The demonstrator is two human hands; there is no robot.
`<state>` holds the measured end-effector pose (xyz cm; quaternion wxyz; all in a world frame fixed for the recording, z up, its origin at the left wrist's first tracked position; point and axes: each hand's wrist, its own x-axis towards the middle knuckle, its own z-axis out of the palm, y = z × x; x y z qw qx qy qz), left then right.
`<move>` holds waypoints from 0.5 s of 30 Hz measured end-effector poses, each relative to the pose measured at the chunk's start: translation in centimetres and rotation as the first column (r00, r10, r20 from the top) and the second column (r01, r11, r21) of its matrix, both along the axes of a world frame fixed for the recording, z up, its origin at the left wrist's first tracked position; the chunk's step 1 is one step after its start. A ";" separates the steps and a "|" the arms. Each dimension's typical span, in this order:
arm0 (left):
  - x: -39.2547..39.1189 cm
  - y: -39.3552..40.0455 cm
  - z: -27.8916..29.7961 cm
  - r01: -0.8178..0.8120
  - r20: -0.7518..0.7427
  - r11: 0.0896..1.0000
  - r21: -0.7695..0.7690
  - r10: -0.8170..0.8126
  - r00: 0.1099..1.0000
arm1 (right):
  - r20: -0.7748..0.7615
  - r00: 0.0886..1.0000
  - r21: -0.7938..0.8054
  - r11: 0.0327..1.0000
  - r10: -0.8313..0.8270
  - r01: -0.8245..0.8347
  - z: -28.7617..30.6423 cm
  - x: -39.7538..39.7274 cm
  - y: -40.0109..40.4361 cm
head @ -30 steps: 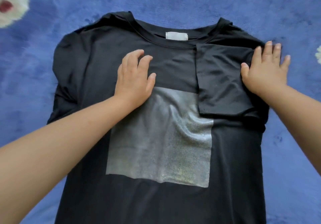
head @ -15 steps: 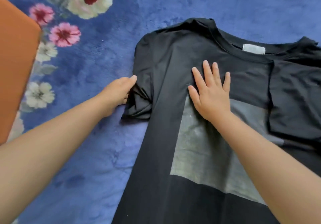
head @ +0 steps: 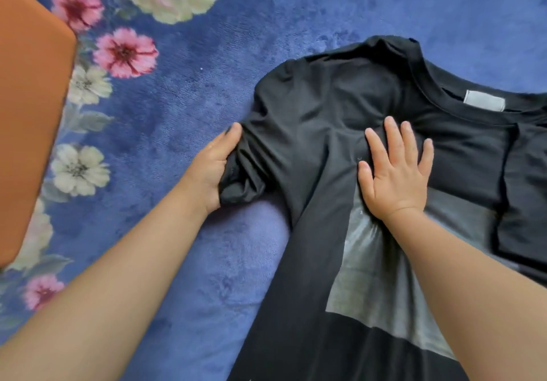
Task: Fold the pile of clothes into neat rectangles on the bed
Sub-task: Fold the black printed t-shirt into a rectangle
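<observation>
One black T-shirt (head: 319, 120); left hand (head: 211, 170) grips sleeve; right hand (head: 395, 176) presses flat.

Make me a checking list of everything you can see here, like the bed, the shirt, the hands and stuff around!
Surface: blue blanket with pink and white flowers, spread flat under everything.
Job's things: black T-shirt lying front up, grey square print on its chest, white neck label; the sleeve on the right of the picture is already folded in.
Clutter: nothing seen.
Hands: left hand grips the bunched sleeve on the left of the picture; right hand presses flat on the chest, fingers spread.
Cables: nothing seen.
Surroundings: orange object at the left edge; cannot tell what it is.
</observation>
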<state>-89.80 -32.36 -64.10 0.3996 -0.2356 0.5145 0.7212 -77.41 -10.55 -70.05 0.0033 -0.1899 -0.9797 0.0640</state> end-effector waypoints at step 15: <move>-1.1 -1.3 1.0 -0.589 -0.133 0.808 -0.019 0.581 0.803 | 0.037 0.999 -0.033 0.999 -0.014 0.015 0.1 -0.3 -0.1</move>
